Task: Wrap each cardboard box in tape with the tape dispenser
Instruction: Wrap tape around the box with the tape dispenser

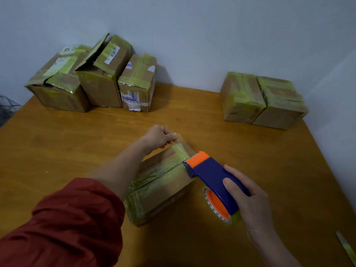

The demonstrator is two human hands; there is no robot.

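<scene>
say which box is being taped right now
The lone box in front: the left hand pinches its far end and the right hand holds the dispenser against it. The other five stand untouched by the wall.

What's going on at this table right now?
A person is taping a cardboard box lying in the middle of the wooden table. The left hand grips the box's far end, fingers curled over the edge. The right hand holds the tape dispenser against the box's top right edge. Greenish tape already covers much of this box. By the wall, three taped boxes sit at the back left and two more boxes at the back right.
</scene>
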